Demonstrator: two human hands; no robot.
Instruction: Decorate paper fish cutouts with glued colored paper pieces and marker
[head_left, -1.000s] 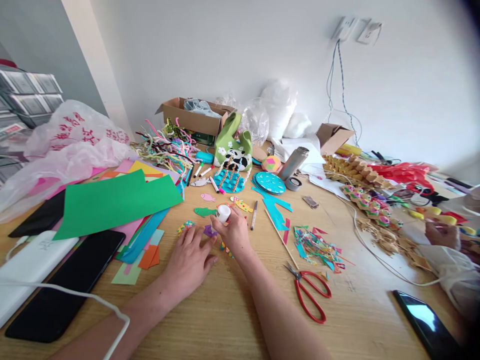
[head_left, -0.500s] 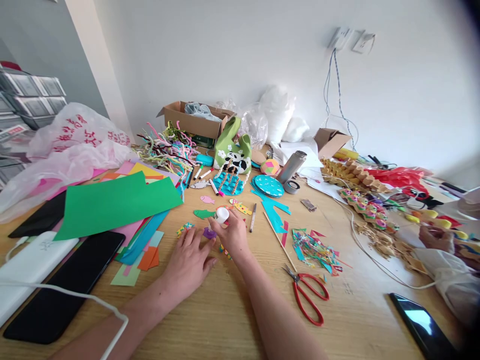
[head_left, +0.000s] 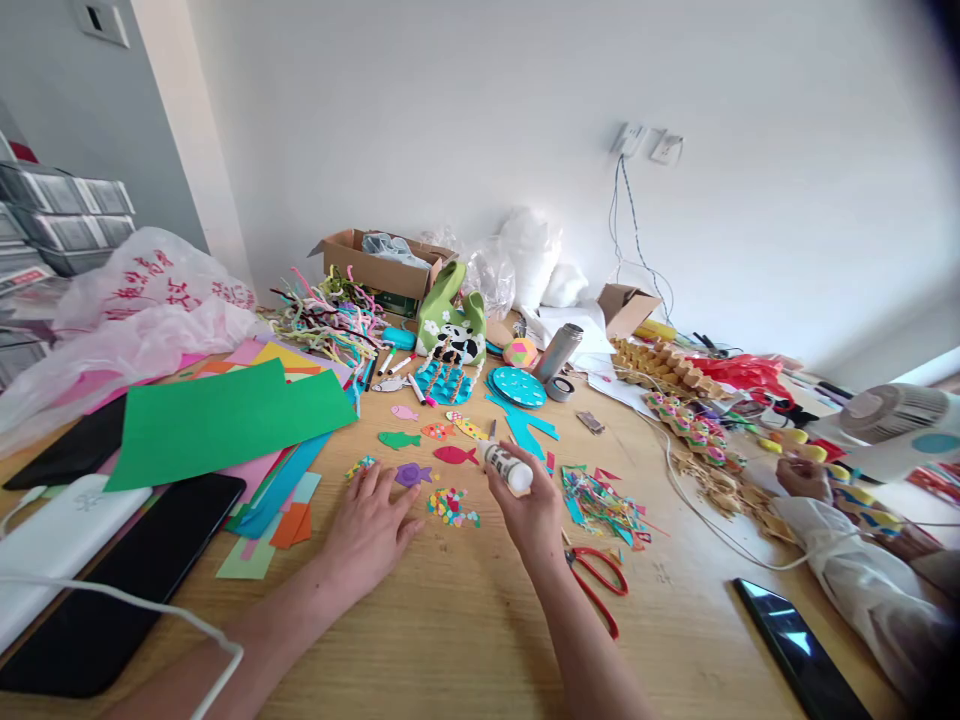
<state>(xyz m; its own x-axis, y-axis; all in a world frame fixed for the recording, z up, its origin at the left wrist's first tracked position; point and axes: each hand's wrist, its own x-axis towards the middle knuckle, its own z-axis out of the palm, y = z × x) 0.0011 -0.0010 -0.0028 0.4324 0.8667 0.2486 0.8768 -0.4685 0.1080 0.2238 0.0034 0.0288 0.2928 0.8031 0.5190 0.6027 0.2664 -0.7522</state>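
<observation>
My right hand (head_left: 531,505) is closed around a small white glue bottle (head_left: 508,467), held tilted above the table with its nozzle toward the paper fish. My left hand (head_left: 373,520) lies spread on the table, its fingertips beside a purple paper fish (head_left: 413,475) and a speckled paper piece (head_left: 360,467) they partly cover. A red paper fish (head_left: 455,455), a green one (head_left: 399,440), an orange spotted one (head_left: 437,431) and a pink one (head_left: 405,412) lie beyond. Between my hands sits a small heap of coloured paper dots (head_left: 453,507).
Red-handled scissors (head_left: 600,580) and paper scraps (head_left: 606,508) lie right of my right arm. Green paper sheets (head_left: 225,420), a black phone-like slab (head_left: 127,590) and a white power bank (head_left: 67,530) are at left. Another person's hand (head_left: 804,478) works at the right edge.
My right hand has moved right with the glue bottle, away from the purple fish, uncovering the red fish and the dots. My left hand stays nearly in place. The view has shifted.
</observation>
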